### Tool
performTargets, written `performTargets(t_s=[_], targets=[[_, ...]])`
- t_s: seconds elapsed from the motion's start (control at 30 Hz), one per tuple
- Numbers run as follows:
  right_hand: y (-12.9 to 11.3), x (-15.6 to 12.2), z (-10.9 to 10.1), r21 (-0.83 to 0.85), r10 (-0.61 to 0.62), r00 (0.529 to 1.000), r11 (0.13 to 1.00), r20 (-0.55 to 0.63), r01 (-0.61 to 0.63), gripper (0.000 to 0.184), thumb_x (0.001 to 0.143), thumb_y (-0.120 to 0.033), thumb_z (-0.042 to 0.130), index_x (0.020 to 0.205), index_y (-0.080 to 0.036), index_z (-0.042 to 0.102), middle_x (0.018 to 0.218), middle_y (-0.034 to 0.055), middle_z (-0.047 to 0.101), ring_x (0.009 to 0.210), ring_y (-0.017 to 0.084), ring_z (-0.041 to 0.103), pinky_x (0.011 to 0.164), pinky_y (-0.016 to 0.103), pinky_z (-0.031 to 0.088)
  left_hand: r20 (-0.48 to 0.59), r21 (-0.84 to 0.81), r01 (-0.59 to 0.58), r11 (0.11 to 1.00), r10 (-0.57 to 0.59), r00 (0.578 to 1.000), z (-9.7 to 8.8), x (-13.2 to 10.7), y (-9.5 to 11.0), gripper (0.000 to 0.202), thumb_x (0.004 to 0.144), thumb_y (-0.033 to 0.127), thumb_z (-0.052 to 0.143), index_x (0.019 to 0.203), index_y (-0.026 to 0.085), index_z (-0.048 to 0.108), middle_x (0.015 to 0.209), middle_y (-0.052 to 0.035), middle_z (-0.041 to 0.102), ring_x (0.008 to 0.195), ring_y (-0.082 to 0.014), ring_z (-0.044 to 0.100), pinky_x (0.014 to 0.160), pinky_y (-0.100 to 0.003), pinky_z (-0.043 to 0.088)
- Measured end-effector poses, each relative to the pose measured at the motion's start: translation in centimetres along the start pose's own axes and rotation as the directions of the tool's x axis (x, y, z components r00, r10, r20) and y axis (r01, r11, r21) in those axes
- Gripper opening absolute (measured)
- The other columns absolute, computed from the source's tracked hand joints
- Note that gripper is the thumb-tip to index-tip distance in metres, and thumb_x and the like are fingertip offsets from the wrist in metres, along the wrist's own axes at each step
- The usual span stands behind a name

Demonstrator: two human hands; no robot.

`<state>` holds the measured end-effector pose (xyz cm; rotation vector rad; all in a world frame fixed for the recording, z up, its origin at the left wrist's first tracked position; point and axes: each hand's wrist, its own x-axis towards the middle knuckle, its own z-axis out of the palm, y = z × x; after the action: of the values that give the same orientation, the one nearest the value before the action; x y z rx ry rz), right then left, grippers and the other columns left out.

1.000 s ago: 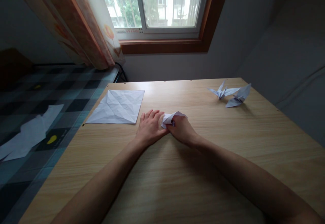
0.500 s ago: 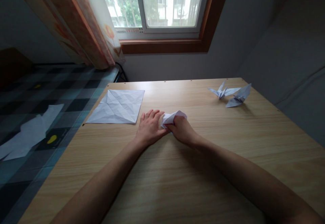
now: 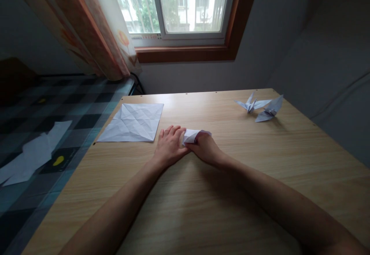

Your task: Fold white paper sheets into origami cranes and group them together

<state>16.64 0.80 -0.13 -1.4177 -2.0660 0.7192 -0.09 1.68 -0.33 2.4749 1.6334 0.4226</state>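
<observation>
Near the middle of the table, a small piece of folded white paper (image 3: 190, 135) lies between my two hands. My left hand (image 3: 170, 145) rests palm down at its left, fingers stretched out on the wood and thumb reaching toward the paper's near edge. My right hand (image 3: 206, 147) is closed on the paper's right part, with the fingers tucked inside a fold and mostly hidden. A flap of the paper curves up over those fingers. How the underside is folded does not show.
A creased white square sheet (image 3: 133, 122) lies at the table's (image 3: 173, 208) far left. Two folded paper cranes, one winged (image 3: 251, 104) and one beside it (image 3: 270, 110), stand at the far right. Loose white paper (image 3: 37, 153) lies on the checked bed (image 3: 17, 108) to the left.
The paper's raised flap over my right fingers has come down lower and looks flatter. My left hand keeps its place beside it. The whole view has shifted slightly.
</observation>
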Motion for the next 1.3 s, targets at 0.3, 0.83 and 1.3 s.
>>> performTargets(t_s=[0.3,0.83,1.3], targets=[[-0.6,0.1,0.5,-0.187,0.053,0.997,0.981,-0.049,-0.061,0.018,0.087,-0.026,0.056,0.086,-0.017,0.072,0.092,0.0099,0.074,0.08,0.021,0.065,0.07,0.028,0.042,0.007,0.011,-0.001,1.0,0.001,1.0,0.2,0.0,-0.2,0.062,0.076,0.05,0.063,0.131,0.024,0.051,0.142,-0.0096,0.049,0.136,-0.0322,0.036,0.114,-0.053,0.024],[3.6,-1.1,-3.2,-0.104,-0.386,0.809,0.918,-0.444,0.382,0.048,0.082,-0.04,0.067,0.123,-0.019,0.054,0.126,0.0145,0.056,0.118,0.028,0.052,0.098,0.044,0.043,-0.051,0.0,-0.071,0.997,0.071,0.996,0.1,-0.1,-0.4,0.065,0.074,0.055,0.069,0.128,0.023,0.052,0.136,-0.011,0.055,0.131,-0.0336,0.042,0.108,-0.053,0.031],[4.4,-0.4,-2.0,-0.017,-0.34,0.907,0.938,-0.248,0.347,0.02,0.093,-0.022,0.05,0.086,-0.017,0.069,0.082,0.0061,0.069,0.079,0.018,0.061,0.073,0.03,0.046,-0.472,-0.125,-0.42,0.899,0.318,0.822,-0.1,-0.3,-0.9,0.014,0.088,0.031,0.062,0.085,0.022,0.072,0.088,-0.0029,0.075,0.087,-0.0194,0.066,0.083,-0.037,0.049]])
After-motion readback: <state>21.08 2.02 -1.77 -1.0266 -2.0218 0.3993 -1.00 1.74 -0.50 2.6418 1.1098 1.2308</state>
